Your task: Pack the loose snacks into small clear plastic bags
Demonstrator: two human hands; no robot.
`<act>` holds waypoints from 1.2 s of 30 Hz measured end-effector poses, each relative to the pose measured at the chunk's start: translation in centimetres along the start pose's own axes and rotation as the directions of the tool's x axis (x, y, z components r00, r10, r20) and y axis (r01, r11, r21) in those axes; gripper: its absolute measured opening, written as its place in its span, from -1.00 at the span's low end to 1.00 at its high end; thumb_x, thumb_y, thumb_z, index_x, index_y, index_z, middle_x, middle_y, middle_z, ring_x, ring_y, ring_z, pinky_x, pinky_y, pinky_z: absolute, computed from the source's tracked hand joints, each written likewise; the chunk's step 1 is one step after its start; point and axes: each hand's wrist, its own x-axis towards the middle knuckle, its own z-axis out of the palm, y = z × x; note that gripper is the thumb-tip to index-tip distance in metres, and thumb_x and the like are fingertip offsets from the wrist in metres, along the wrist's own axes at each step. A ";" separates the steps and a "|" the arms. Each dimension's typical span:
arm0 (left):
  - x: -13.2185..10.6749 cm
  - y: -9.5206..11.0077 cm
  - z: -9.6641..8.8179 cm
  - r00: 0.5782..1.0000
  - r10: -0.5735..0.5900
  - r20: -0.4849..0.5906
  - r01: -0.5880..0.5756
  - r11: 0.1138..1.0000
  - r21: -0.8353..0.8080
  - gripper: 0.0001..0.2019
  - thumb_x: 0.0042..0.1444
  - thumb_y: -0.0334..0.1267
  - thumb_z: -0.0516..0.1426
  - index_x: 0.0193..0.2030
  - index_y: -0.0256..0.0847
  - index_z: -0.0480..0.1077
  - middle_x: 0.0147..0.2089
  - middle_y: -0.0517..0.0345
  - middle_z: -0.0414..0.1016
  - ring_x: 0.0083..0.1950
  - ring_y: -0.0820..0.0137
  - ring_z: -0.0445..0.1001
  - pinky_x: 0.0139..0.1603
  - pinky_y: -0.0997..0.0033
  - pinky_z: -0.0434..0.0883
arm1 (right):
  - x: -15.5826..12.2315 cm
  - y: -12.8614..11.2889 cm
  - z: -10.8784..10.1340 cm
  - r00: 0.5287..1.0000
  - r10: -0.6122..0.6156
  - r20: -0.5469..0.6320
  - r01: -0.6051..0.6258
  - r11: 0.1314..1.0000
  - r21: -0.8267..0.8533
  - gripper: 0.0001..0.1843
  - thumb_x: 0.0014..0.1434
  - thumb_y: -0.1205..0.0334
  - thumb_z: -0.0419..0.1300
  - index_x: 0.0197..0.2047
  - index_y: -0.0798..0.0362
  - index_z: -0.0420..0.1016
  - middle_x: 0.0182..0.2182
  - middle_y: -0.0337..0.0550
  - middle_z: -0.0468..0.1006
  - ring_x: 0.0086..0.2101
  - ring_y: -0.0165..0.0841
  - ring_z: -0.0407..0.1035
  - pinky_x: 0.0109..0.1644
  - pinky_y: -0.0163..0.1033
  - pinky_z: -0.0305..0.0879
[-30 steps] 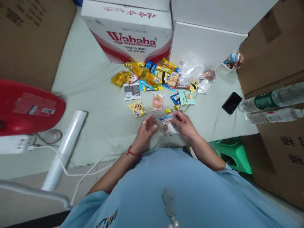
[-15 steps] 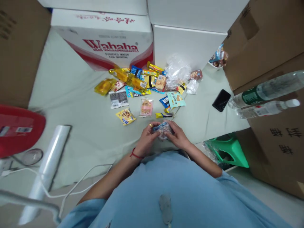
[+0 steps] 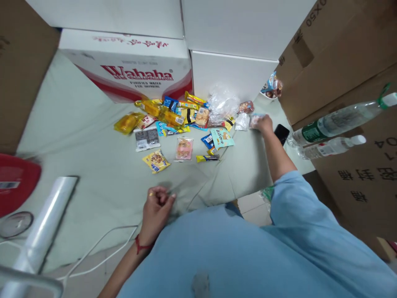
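My right hand (image 3: 265, 125) is stretched out to the right, its fingers closed on a small pale pink snack packet (image 3: 255, 120) at the right end of the snack pile. Close by lie a crumpled white packet (image 3: 242, 121) and a brown snack pack (image 3: 246, 106). My left hand (image 3: 156, 209) rests near the front edge of the cloth, palm inward, fingers loosely curled and thumb apart, with nothing visible in it. Ahead of it are a yellow cookie packet (image 3: 156, 161) and a pink clear-edged packet (image 3: 184, 149). A small yellow-black bar (image 3: 207, 158) lies further right.
Behind the snacks stand a Wahaha carton (image 3: 136, 74) and a white box (image 3: 229, 72). To the right are a phone (image 3: 282, 133), two plastic bottles (image 3: 338, 124) and a snack-filled tub (image 3: 269, 95). A plastic film roll (image 3: 51, 219) and white cable (image 3: 102, 242) lie left.
Both hands were together holding the packet in front of my body. The right hand has carried it to the far right; the left has let go and moved left. The view has shifted slightly.
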 end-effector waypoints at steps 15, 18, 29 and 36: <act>0.1 1.6 0.2 0.996 0.071 0.055 -0.062 0.985 -0.161 -0.46 -0.01 0.00 0.35 0.04 -0.09 0.28 -0.42 0.40 0.28 -0.41 0.43 0.32 -0.37 0.47 0.31 | -2.9 -4.6 1.6 0.976 -0.057 0.210 0.079 0.992 -0.098 -0.83 0.20 0.32 0.21 -0.19 0.12 0.64 -0.12 0.10 0.63 -0.04 -0.12 0.40 0.22 0.00 0.28; 0.4 2.4 0.5 0.974 0.088 0.209 -0.042 0.976 -0.213 -0.46 0.01 0.03 0.36 0.07 -0.12 0.37 -0.20 0.17 0.46 -0.18 0.35 0.48 -0.26 0.42 0.42 | -5.7 -4.6 0.8 0.999 -0.045 0.007 0.044 0.991 0.128 -0.66 0.28 0.13 0.12 -0.07 0.12 0.63 -0.12 0.03 0.64 -0.12 -0.18 0.45 0.14 -0.04 0.38; 3.8 5.1 7.6 0.919 0.258 0.298 -0.199 0.956 -0.215 -0.46 -0.04 0.00 0.40 0.02 -0.19 0.42 0.03 -0.04 0.50 0.03 0.19 0.51 -0.23 0.35 0.51 | -25.7 -14.1 2.4 0.883 0.037 0.467 -0.362 0.688 0.629 -0.65 0.18 -0.08 0.30 -0.15 0.03 0.60 -0.28 -0.17 0.65 -0.29 -0.32 0.47 -0.11 -0.23 0.44; 4.7 2.7 6.4 0.990 0.089 0.107 -0.043 0.928 -0.371 -0.69 0.05 -0.03 0.29 -0.22 -0.16 0.37 -0.32 0.26 0.45 -0.27 0.40 0.43 -0.19 0.42 0.41 | -19.3 -10.9 -0.9 0.990 0.101 0.094 -0.137 0.809 0.571 -0.62 0.24 -0.11 0.27 -0.12 0.04 0.58 -0.31 -0.18 0.57 -0.32 -0.34 0.41 -0.17 -0.23 0.42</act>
